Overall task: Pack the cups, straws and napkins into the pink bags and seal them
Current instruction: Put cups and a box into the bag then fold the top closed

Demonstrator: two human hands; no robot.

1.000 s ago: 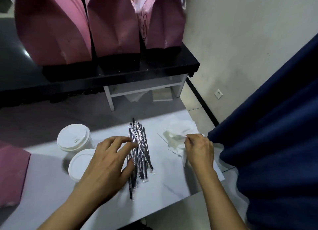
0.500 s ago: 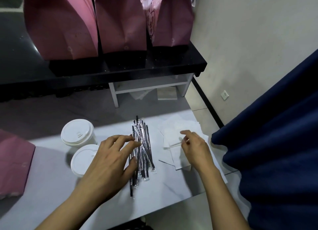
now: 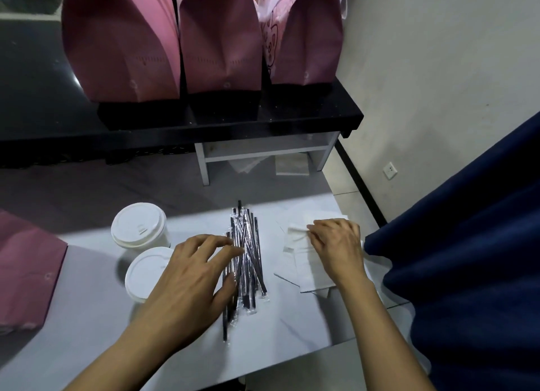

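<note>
white marble-pattern table (image 3: pixel 87 317): two white lidded paper cups (image 3: pixel 139 225) (image 3: pixel 146 270) side by side at left-centre; loose pile of black straws in clear wrappers (image 3: pixel 248 262) at centre; stack of white paper napkins (image 3: pixel 304 270) at right; flat pink bag (image 3: pixel 26 270) at left edge. black glossy bench (image 3: pixel 306 113) behind: three upright pink bags (image 3: pixel 119 48) (image 3: pixel 219 42) (image 3: pixel 309 45) in row.

the top napkin (image 3: pixel 295 235) has been pinched up again by the right hand (image 3: pixel 336 244). the left hand (image 3: pixel 198 270) has been kept on the straws (image 3: pixel 245 256).
</note>
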